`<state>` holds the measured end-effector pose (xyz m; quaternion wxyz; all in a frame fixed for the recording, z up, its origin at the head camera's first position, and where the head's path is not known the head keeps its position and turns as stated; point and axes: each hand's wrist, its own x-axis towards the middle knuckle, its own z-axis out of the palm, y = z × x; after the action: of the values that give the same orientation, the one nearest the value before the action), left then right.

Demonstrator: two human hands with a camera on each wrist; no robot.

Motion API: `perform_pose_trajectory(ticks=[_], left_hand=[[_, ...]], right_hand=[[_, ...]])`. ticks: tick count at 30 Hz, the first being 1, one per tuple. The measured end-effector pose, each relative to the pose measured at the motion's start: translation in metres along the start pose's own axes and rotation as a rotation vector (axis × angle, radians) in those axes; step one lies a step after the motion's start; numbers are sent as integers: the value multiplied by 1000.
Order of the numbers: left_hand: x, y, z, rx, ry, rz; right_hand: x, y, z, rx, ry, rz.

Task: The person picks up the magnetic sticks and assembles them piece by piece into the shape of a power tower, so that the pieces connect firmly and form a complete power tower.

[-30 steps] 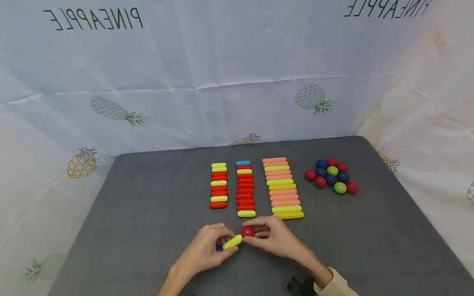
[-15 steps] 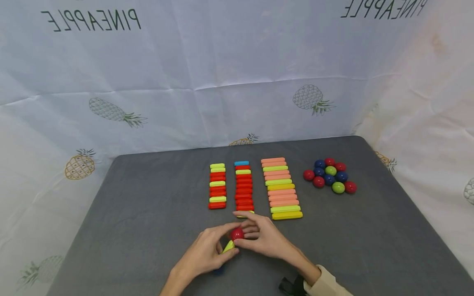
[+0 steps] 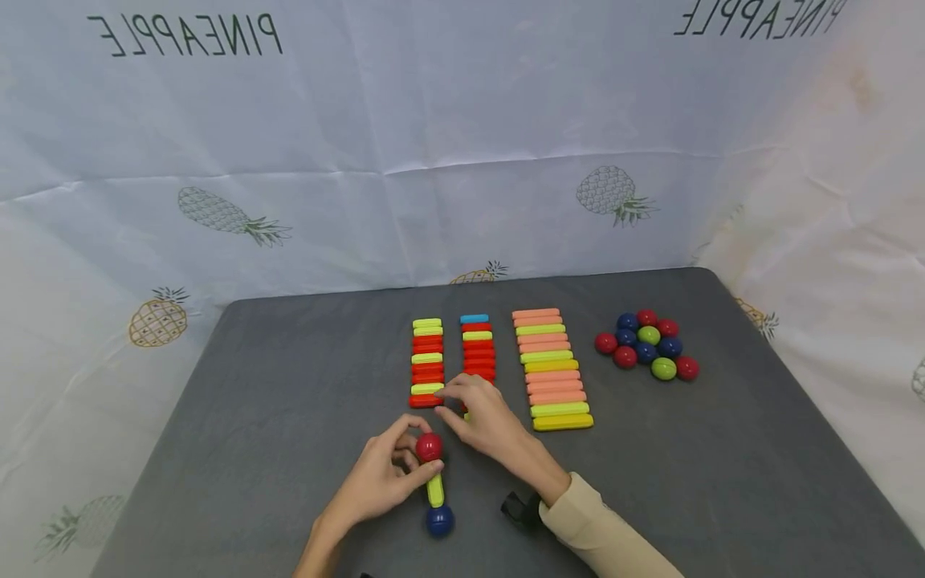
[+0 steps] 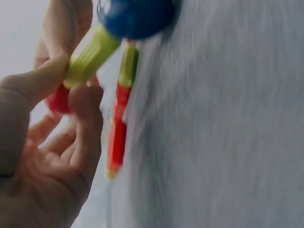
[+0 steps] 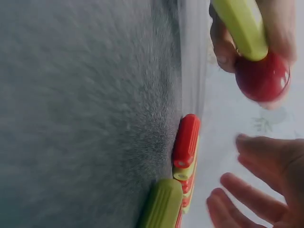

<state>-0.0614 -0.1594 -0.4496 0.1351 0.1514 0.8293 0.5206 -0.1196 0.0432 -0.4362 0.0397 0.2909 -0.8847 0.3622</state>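
My left hand (image 3: pixel 379 474) pinches the red ball (image 3: pixel 429 447) at one end of a yellow-green ribbed stick (image 3: pixel 434 491). A blue ball (image 3: pixel 439 522) sits on the stick's near end, so the three form one dumbbell-like piece. In the left wrist view the blue ball (image 4: pixel 137 16) juts out past the hand. My right hand (image 3: pixel 495 421) reaches over the near end of the middle row, its fingertips close to the lowest red stick (image 3: pixel 426 400) of the left row. Its fingers are spread and hold nothing, as the right wrist view shows. Part of the middle row is hidden beneath this hand.
Three rows of coloured sticks lie on the grey table (image 3: pixel 289 417): red and yellow-green ones left and middle, longer salmon and yellow sticks (image 3: pixel 555 385) right. Red, blue and green balls (image 3: pixel 645 350) cluster at the far right. A pineapple-print cloth (image 3: pixel 433 225) hangs behind.
The red ball now sits on the stick's end in my left hand. My right hand has left it and moved up and left, toward the left row. The blue end has swung toward me.
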Motion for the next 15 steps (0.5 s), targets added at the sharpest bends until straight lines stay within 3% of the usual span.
perform_pose_trajectory(ticks=[5,12,15], left_hand=[[-3,-13,-13,-64,-23,-33],[-5,-26,-19,-3,-82,83],[-4,-27,-19,36,-72,86]], right_hand=[[17,-4,10,-172,-116,-3],[28,-6,19,-299,-213,-53],[29,-6,22,-333,-229,-64]])
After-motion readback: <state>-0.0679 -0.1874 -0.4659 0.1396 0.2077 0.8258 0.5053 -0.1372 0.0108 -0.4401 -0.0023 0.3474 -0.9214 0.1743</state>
